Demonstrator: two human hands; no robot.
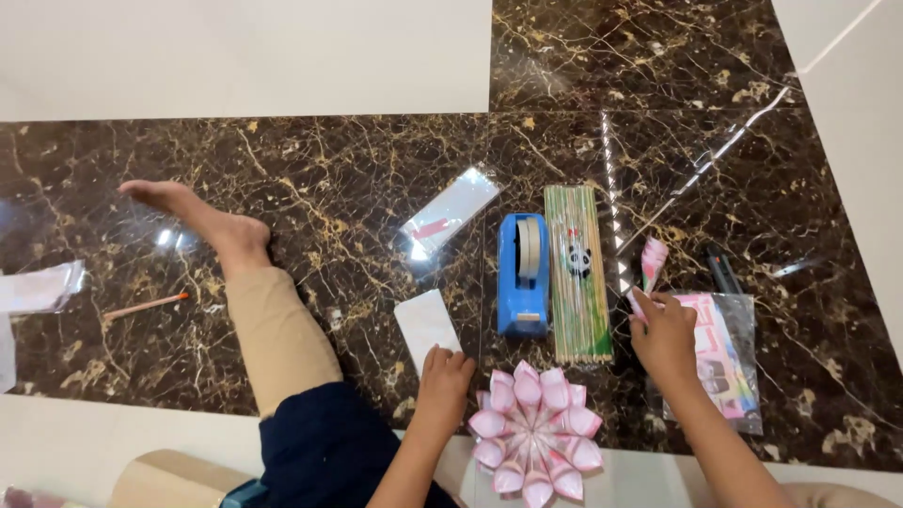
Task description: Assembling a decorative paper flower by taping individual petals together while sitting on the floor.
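**A:** Seated on a dark marbled floor (357,188), a person works paper. What does each hand hold?

**B:** The right hand (666,337) pinches a folded pink paper piece (652,263), its lower end hidden by the fingers. The left hand (444,374) rests knuckles-up on a white paper slip (425,320); whether it grips the slip cannot be told.

**A:** And nearby?

**B:** A pink paper flower (536,437) lies between the wrists, its bottom petals cut off at the frame edge. A blue tape dispenser (523,273) stands just beside a bundle of bamboo sticks (578,273). A clear packet of paper (724,362) sits partly under the right hand, with a dark tool (722,271) beyond, hard to identify.
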